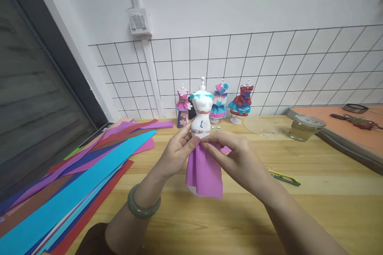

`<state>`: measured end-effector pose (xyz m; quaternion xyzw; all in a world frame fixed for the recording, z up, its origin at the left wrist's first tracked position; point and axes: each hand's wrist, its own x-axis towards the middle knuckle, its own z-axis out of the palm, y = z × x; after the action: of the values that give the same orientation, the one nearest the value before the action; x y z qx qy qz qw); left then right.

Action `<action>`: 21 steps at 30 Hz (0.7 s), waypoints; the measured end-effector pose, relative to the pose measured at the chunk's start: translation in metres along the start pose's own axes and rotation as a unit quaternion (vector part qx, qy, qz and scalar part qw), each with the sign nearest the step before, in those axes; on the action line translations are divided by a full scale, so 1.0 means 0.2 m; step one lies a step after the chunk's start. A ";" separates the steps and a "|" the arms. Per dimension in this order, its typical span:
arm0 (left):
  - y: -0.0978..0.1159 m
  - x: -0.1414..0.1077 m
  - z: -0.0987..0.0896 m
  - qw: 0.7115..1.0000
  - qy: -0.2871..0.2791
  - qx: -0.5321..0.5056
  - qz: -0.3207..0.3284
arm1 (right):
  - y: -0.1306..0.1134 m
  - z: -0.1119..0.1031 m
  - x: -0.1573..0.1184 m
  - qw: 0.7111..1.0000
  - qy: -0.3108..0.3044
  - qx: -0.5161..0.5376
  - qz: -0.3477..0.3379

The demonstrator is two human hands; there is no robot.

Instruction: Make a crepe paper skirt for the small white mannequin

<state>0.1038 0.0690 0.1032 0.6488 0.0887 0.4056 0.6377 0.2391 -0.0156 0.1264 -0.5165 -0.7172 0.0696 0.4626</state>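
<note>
A small white mannequin [202, 117] stands upright in the middle, with blue trim at its top and patterned bands lower down. Purple fabric [206, 171] hangs in folds from its lower edge, over the stand. My left hand [178, 149] wraps the mannequin's lower left side, its thumb pressing the fabric's top edge. On the right, my right hand [236, 153] pinches that same top edge between thumb and forefinger, close to the left thumb.
Long coloured strips [89, 175] lie piled at the left. Dressed mannequins [241, 101] stand near the tiled wall. At right are a glass jar [305, 128], a yellow-green cutter [285, 177] and an orange board [338, 127] holding dark items.
</note>
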 end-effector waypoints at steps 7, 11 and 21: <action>0.00 -0.01 0.01 1.000 -0.008 -0.014 -0.021 | 0.00 0.00 0.00 1.000 0.012 -0.012 0.026; 0.01 -0.02 0.01 0.999 -0.019 -0.026 -0.012 | 0.01 0.00 0.01 0.999 0.008 0.001 0.037; 0.01 -0.02 0.01 1.000 -0.006 0.002 -0.023 | 0.03 0.01 0.01 0.996 0.009 0.050 0.072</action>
<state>0.1014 0.0634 0.1037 0.6507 0.1003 0.3867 0.6457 0.2428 -0.0101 0.1230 -0.5437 -0.6699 0.1338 0.4876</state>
